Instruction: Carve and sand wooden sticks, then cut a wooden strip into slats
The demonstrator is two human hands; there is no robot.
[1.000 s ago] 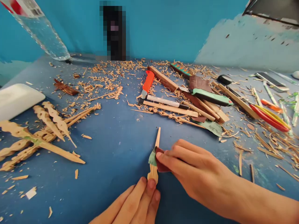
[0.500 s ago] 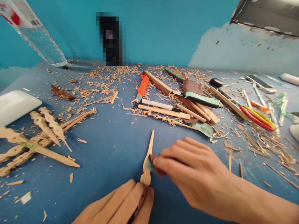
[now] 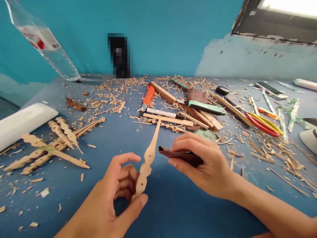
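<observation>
A pale carved wooden stick (image 3: 148,158), wavy-edged with small holes and a long tapered point, is held at its lower end in my left hand (image 3: 119,195). Its tip points up and away from me. My left thumb lies by the base, and the index finger is lifted off the wood. My right hand (image 3: 203,162) pinches a folded piece of brown sandpaper (image 3: 183,156), just right of the stick and apart from it. Several similar carved sticks (image 3: 47,148) lie crossed in a pile on the left.
Wood shavings (image 3: 109,96) litter the blue table (image 3: 104,185). Beyond my hands lie an orange cutter (image 3: 148,96), a marker (image 3: 165,113), a green-handled knife (image 3: 207,107) and wood strips. Red-and-yellow-handled pliers (image 3: 264,124) lie right. A water bottle (image 3: 59,59) stands back left.
The sandpaper has come off the stick, and my right hand has drawn up slightly. My left hand has raised the stick and loosened around it, showing its holed lower part.
</observation>
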